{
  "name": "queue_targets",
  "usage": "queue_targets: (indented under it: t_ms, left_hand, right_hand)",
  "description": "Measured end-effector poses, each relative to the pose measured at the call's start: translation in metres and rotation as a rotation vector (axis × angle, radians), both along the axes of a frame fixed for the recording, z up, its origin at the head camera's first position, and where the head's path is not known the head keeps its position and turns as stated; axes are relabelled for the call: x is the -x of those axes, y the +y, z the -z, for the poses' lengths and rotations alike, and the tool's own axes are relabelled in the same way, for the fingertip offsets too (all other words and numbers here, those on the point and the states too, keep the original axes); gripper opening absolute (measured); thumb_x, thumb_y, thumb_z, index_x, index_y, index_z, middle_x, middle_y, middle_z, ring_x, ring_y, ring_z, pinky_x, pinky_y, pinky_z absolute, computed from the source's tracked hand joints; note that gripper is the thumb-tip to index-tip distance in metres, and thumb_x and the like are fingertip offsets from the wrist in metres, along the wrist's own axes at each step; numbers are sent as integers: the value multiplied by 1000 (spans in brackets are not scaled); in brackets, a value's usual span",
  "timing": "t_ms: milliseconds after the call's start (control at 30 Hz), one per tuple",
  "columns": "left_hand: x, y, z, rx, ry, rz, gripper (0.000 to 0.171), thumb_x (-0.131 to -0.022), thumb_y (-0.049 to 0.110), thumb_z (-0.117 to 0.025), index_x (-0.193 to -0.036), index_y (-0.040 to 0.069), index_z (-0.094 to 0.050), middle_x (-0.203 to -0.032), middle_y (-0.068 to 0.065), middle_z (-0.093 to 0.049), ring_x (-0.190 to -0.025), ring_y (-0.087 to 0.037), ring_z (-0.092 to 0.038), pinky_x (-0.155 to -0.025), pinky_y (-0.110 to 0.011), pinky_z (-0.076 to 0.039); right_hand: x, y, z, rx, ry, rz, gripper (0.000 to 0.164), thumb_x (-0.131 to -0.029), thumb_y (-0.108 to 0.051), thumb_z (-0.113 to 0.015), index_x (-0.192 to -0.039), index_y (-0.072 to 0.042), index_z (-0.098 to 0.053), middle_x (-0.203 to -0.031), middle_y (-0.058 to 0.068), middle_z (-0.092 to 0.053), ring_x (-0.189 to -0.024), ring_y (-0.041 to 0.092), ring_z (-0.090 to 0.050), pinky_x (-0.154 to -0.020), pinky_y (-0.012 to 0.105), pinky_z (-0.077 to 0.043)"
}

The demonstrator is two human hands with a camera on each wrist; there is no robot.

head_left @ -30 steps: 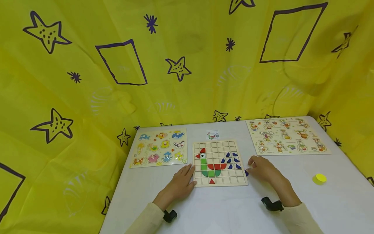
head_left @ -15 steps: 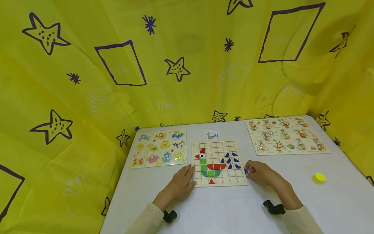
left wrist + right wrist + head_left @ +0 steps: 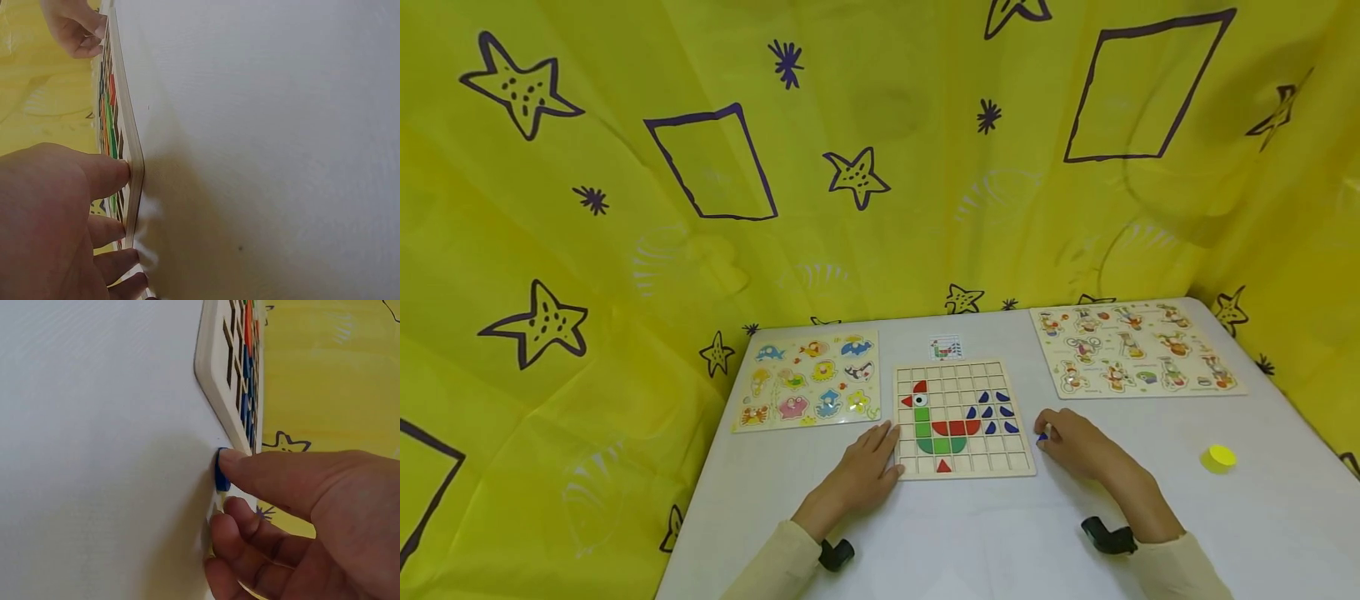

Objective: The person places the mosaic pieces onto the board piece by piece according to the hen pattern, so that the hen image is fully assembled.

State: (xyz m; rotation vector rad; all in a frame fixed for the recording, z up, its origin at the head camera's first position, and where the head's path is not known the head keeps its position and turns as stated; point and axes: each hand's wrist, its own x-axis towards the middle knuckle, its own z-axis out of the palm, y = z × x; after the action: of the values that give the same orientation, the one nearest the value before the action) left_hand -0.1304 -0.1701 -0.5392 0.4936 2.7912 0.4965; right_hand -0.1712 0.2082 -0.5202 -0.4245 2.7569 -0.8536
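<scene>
A wooden grid board (image 3: 992,462) carries red, green and blue pieces laid out as a bird. Along its left edge rests my left hand (image 3: 865,468), thumb and fingertips touching the rim; the left wrist view shows the thumb (image 3: 109,174) right at the board's corner. Just off the right edge, my right hand (image 3: 1073,443) pinches a blue half-round piece (image 3: 222,470) between thumb and fingers, low over the table. Matching blue pieces (image 3: 988,411) form the bird's tail. At the bottom of the grid lies a red triangle (image 3: 943,467).
Behind the board lies a small picture card (image 3: 946,347) showing the same bird. A sea-animal puzzle (image 3: 808,379) is at the left, another animal puzzle (image 3: 1138,350) at the back right. A yellow round piece (image 3: 1219,458) stands on the white table (image 3: 970,542) at the right.
My right hand has come down onto the blue piece by the board's right edge, gripped it and drawn it slightly right, away from the board. The left hand has stayed still.
</scene>
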Motion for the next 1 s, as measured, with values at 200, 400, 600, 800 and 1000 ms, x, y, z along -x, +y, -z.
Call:
queue_targets:
  t_ms: [200, 400, 600, 800, 1000]
  left_hand:
    - [-1, 0, -1, -4, -2, 0, 69, -110, 40, -51, -168, 13, -27, -175, -8, -25, -161, -33, -24, -128, -56, -29]
    - [-2, 0, -2, -10, -5, -9, 69, -109, 40, -52, -168, 13, -27, -175, -8, -25, -161, -32, -23, -128, -55, -29]
    - [-1, 0, -1, -1, 3, -8, 69, -109, 41, -52, -168, 13, -28, -175, -8, -25, -161, -32, -24, -128, -55, -29]
    - [-2, 0, -1, -4, 4, -4, 70, -109, 40, -52, -168, 13, -28, -175, -8, -25, -161, -32, -24, -127, -55, -30]
    - [-1, 0, -2, 1, 1, -5, 69, -109, 41, -52, -168, 13, -28, -175, -8, -25, -161, -32, -24, -127, -55, -30]
  right_hand:
    - [0, 5, -4, -35, -10, 42, 12, -95, -11, -74, -98, -3, -66, -87, 7, -57, -81, 23, -53, -72, 39, -47]
    - [-1, 10, -5, -37, -9, 29, 11, -92, -8, -75, -93, -2, -65, -82, 5, -55, -79, 21, -52, -69, 36, -44]
    - [-1, 8, -3, -56, -32, 60, 14, -95, -14, -75, -97, -3, -66, -85, 5, -58, -81, 23, -54, -71, 40, -48]
    - [-2, 1, 3, -54, -2, 59, 11, -95, -9, -73, -96, -1, -66, -87, 6, -64, -81, 23, -57, -75, 44, -53]
    - [-6, -8, 1, -67, 35, 79, 12, -94, -11, -75, -95, -3, -67, -87, 4, -65, -79, 21, -57, -73, 43, -52]
